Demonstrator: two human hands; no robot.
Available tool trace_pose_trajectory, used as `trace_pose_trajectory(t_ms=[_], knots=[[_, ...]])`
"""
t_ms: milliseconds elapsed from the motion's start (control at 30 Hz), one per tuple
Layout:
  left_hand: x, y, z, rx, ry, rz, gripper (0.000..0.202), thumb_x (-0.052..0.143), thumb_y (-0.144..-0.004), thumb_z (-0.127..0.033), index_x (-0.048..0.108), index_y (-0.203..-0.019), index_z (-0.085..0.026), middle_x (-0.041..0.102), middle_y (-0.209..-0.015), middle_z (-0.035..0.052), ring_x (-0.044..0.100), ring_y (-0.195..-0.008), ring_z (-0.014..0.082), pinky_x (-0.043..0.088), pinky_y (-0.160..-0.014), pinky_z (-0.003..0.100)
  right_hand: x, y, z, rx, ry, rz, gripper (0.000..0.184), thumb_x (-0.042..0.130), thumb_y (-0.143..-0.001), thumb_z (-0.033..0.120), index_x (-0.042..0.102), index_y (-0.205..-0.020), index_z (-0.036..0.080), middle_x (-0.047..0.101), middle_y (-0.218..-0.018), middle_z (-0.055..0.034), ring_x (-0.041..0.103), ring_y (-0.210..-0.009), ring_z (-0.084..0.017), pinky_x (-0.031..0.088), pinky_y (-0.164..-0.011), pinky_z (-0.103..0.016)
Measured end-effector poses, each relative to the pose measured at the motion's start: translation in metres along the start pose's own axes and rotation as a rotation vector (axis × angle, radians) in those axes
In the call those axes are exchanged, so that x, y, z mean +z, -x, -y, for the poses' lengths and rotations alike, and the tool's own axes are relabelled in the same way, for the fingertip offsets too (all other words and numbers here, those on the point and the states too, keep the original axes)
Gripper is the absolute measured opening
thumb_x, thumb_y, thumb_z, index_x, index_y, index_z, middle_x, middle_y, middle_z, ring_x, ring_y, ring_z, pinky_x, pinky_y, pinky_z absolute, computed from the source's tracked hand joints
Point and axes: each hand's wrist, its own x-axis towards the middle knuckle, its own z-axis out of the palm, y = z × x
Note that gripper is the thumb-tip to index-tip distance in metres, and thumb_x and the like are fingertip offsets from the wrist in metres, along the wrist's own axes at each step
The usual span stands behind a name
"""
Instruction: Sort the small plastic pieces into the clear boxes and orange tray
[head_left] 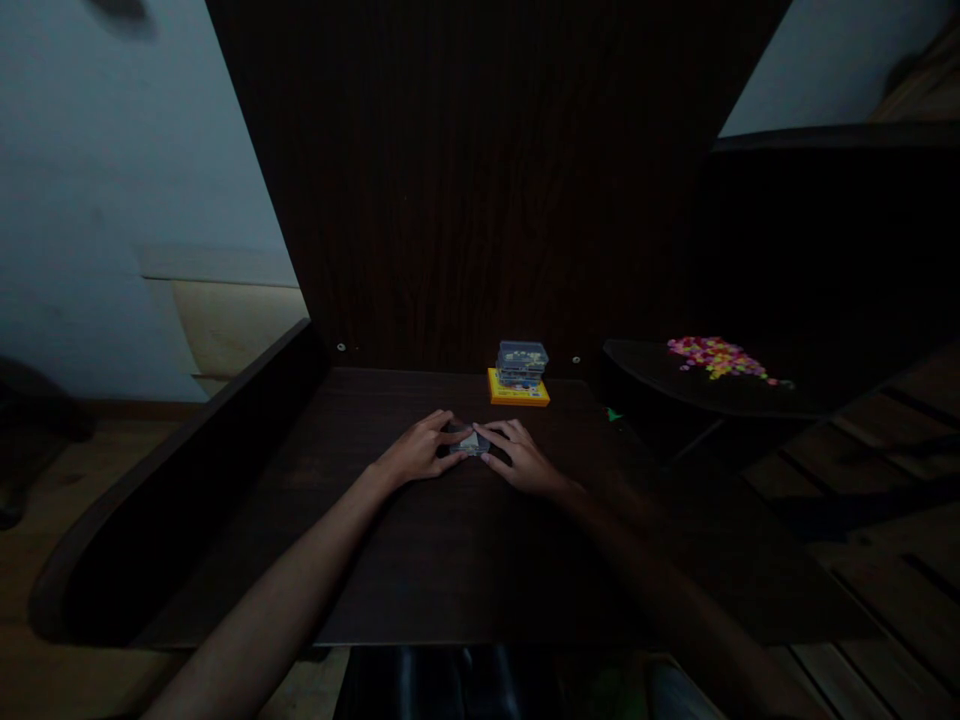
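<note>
Both of my hands rest on a dark wooden desk [420, 560] and meet over a small grey folded piece of paper [471, 442]. My left hand [420, 452] pinches its left side with fingers curled. From the other side my right hand [521, 455] presses its fingertips onto the paper's right edge. The paper lies flat on the desk between the two hands, partly hidden by the fingers.
Behind the hands a yellow pad [519, 393] lies against the desk's back panel with a stack of small clear boxes [521, 362] on it. A lower side shelf [675, 385] at the right carries a pile of small colourful pieces [716, 357]. A small green bit [614, 414] lies near it.
</note>
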Motion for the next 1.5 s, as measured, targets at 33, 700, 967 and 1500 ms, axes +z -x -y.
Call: trace_pose_trajectory(t_ms=[33, 700, 967, 1500], knots=[[0.0, 0.0, 0.0, 0.011, -0.004, 0.0, 0.042, 0.056, -0.09, -0.038, 0.062, -0.126, -0.017, 0.06, -0.111, 0.0113, 0.057, -0.105, 0.0218, 0.049, -0.096, 0.037, 0.0, 0.0, 0.0, -0.016, 0.015, -0.007, 0.054, 0.052, -0.093, 0.032, 0.04, -0.146, 0.025, 0.052, -0.136, -0.0118, 0.045, -0.122, -0.027, 0.038, -0.105, -0.049], [0.005, 0.0, 0.003, 0.091, -0.051, 0.07, 0.043, 0.051, -0.094, -0.033, 0.054, -0.134, -0.019, 0.053, -0.14, 0.0125, 0.056, -0.122, 0.0233, 0.047, -0.104, 0.04, 0.008, -0.004, -0.007, -0.202, -0.077, -0.028, 0.05, 0.042, -0.098, 0.029, 0.038, -0.147, 0.02, 0.039, -0.151, -0.0084, 0.034, -0.14, -0.023, 0.034, -0.116, -0.048], [0.009, 0.001, 0.005, 0.128, -0.058, 0.042, 0.042, 0.047, -0.095, -0.03, 0.052, -0.135, -0.017, 0.051, -0.141, 0.0139, 0.054, -0.122, 0.0239, 0.048, -0.103, 0.042, 0.006, -0.004, -0.006, -0.208, -0.116, -0.023, 0.048, 0.039, -0.099, 0.029, 0.039, -0.147, 0.019, 0.04, -0.151, -0.0087, 0.032, -0.141, -0.022, 0.033, -0.116, -0.047], [0.011, 0.001, 0.004, 0.166, -0.093, 0.041, 0.041, 0.044, -0.097, -0.03, 0.051, -0.135, -0.016, 0.053, -0.139, 0.0152, 0.052, -0.126, 0.0249, 0.047, -0.105, 0.044, 0.012, -0.002, -0.007, -0.228, -0.123, -0.056, 0.05, 0.038, -0.1, 0.029, 0.035, -0.148, 0.016, 0.039, -0.151, -0.0112, 0.028, -0.143, -0.023, 0.032, -0.117, -0.048]])
